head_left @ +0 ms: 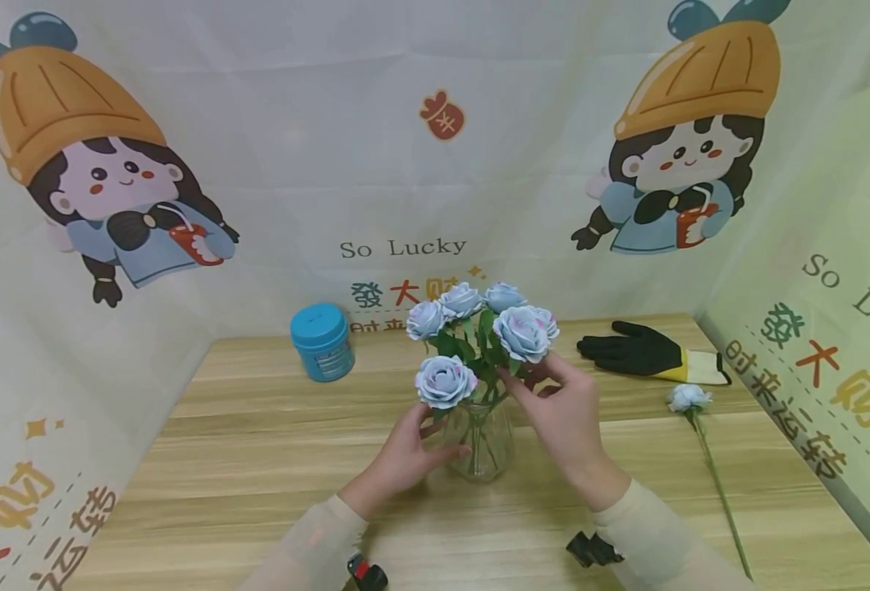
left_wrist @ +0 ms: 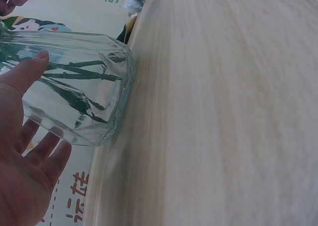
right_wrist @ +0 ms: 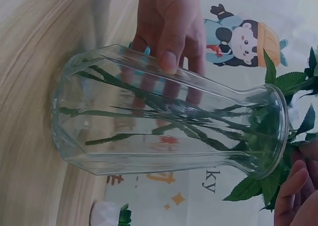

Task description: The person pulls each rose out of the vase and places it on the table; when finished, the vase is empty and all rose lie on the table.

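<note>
A clear glass vase (head_left: 485, 464) stands upright on the table with several stems crossing inside it, seen close up in the right wrist view. Pale blue roses (head_left: 446, 382) with green leaves spread above its mouth. My left hand (head_left: 409, 450) holds the vase's side, thumb (left_wrist: 30, 69) against the near glass and fingers behind it. Up at the rim, my right hand (head_left: 574, 410) pinches a stem among the leaves (right_wrist: 248, 186), just under the large right-hand rose (head_left: 525, 334). Its fingertips are partly hidden by foliage.
One more blue rose (head_left: 689, 398) lies on the table to the right, its long stem pointing toward me. Behind it rests a black and yellow work glove (head_left: 630, 353). A blue-lidded jar (head_left: 322, 343) stands back left. Printed cloth (head_left: 376, 164) walls the table's back and sides.
</note>
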`<state>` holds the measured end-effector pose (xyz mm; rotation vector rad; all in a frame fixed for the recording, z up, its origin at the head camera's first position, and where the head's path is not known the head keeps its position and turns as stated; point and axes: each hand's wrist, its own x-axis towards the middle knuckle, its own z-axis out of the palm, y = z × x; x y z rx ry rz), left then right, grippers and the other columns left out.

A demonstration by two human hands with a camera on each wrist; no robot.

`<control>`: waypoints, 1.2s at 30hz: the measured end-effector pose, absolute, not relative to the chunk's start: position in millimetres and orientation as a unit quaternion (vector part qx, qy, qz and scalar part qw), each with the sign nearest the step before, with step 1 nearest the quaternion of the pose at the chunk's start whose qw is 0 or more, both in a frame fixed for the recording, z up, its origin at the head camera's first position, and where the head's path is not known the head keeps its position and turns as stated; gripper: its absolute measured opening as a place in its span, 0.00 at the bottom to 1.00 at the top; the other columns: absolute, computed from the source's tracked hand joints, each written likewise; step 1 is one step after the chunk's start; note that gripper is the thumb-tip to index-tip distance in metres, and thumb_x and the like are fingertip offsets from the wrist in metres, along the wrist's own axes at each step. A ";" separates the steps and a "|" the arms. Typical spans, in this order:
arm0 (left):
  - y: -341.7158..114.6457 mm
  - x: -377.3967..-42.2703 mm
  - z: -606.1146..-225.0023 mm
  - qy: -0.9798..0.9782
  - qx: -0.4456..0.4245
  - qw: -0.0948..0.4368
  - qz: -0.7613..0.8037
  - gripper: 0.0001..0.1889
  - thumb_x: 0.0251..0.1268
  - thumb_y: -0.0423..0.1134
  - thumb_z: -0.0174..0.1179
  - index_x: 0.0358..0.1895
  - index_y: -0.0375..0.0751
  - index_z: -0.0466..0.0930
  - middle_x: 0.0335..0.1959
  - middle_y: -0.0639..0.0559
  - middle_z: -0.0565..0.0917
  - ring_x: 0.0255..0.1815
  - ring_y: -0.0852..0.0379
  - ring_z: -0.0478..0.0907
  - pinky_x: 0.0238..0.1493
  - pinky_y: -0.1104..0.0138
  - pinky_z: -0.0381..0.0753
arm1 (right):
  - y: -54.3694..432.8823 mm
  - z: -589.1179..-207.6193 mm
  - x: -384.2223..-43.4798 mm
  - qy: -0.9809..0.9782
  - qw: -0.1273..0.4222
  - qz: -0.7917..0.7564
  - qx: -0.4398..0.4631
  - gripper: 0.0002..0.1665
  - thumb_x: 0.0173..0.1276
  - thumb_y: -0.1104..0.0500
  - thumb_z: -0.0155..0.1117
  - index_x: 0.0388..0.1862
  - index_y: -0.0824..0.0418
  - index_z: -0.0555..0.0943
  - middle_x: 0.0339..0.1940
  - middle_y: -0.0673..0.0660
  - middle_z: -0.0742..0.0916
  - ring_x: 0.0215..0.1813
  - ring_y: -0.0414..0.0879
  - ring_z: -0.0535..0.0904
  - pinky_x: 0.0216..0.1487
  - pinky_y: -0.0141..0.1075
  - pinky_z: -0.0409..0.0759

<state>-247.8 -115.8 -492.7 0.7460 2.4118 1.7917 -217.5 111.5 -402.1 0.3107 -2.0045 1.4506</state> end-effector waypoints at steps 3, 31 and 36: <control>-116.3 -248.1 -492.4 0.783 0.242 0.021 0.572 0.46 0.57 0.33 0.77 0.78 0.46 0.62 0.78 0.44 0.68 0.75 0.39 0.69 0.72 0.53 0.75 | 112.9 -400.0 -219.5 -0.741 0.316 0.582 0.109 0.08 0.59 0.64 0.81 0.36 0.62 0.89 0.28 0.57 0.90 0.29 0.37 0.80 0.24 0.26 0.79; -116.9 -249.1 -492.4 0.789 0.243 0.016 0.564 0.48 0.57 0.35 0.78 0.79 0.48 0.60 0.79 0.45 0.67 0.74 0.38 0.70 0.71 0.55 0.76 | 142.6 -341.0 -232.2 -0.686 0.394 0.595 0.145 0.04 0.64 0.65 0.77 0.36 0.65 0.89 0.30 0.39 0.88 0.26 0.36 0.76 0.21 0.23 0.71; -116.7 -249.8 -493.6 0.792 0.234 0.021 0.563 0.48 0.56 0.34 0.78 0.80 0.49 0.61 0.79 0.47 0.67 0.75 0.39 0.69 0.72 0.55 0.75 | 151.8 -326.0 -233.1 -0.688 0.394 0.593 0.139 0.06 0.64 0.65 0.77 0.38 0.67 0.89 0.33 0.39 0.88 0.27 0.36 0.77 0.21 0.23 0.71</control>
